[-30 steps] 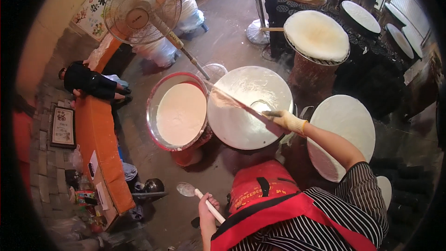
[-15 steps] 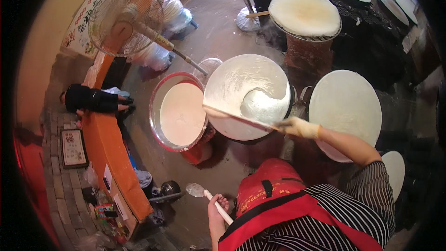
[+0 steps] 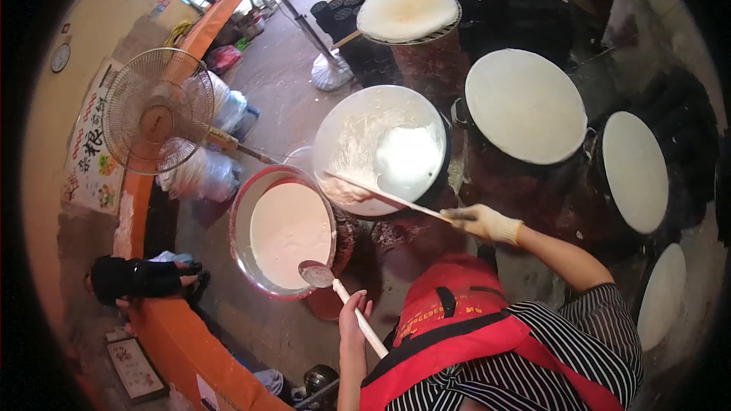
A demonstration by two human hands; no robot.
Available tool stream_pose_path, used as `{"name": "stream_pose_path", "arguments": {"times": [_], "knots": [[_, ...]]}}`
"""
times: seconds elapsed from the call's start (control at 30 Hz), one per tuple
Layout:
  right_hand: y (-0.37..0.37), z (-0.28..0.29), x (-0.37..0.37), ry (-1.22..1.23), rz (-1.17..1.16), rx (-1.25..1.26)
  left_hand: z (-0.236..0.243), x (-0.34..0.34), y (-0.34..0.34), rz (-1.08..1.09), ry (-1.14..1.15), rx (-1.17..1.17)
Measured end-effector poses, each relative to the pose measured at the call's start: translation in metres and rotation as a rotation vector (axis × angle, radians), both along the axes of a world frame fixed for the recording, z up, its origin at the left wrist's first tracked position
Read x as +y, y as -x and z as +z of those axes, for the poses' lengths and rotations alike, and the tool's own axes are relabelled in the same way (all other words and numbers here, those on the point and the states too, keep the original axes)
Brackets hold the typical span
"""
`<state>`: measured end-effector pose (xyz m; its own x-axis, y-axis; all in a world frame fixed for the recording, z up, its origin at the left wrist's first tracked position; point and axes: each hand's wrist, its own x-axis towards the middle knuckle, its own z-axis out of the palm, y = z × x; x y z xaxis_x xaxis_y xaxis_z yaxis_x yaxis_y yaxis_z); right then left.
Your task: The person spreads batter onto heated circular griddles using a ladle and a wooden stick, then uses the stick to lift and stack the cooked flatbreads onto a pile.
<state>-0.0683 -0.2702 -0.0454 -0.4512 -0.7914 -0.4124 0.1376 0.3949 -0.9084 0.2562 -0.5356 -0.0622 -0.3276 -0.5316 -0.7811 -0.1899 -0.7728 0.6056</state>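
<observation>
My left hand (image 3: 352, 322) is closed round the white handle of a ladle (image 3: 315, 274). The ladle's metal bowl is over the near rim of a wide metal basin (image 3: 237, 255) that holds pale batter (image 3: 291, 232). A light glove covers my right hand (image 3: 487, 224), which grips a long, thin wooden spreader (image 3: 396, 198). The spreader's far end lies across the near left part of a round griddle (image 3: 352, 118). Whitish batter is smeared over much of that griddle, with a bright, shiny patch at its right, and some is gathered by the spreader.
Other round griddles with pale sheets stand to the right (image 3: 525, 106), farther right (image 3: 636, 171) and at the far side. A cooked-looking pancake (image 3: 407, 11) sits on a rack. A pedestal fan (image 3: 158, 110) stands at left by an orange counter (image 3: 202, 346). A person (image 3: 141, 280) is beyond it.
My left hand has brought the ladle up to the basin's near rim. The spreader has shifted across the griddle toward its near left edge. The whole view has turned rightward.
</observation>
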Motion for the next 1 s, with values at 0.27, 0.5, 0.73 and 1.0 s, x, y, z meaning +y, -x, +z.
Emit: {"name": "stream_pose_path", "arguments": {"times": [0.27,0.5,0.73,1.0], "knots": [[-0.155,-0.051,-0.089,0.377,-0.55,-0.275,-0.011,-0.029,-0.134,-0.054,0.082,-0.088],[-0.185,-0.08,-0.401,0.291,-0.712,-0.12,0.014,0.009,-0.223,0.169,0.133,-0.186],[-0.241,-0.155,-0.375,0.278,-0.795,-0.119,0.004,0.01,-0.265,0.267,0.091,-0.144],[-0.207,-0.058,-0.193,0.205,-0.802,-0.268,0.018,0.004,-0.223,0.082,0.105,-0.031]]}}
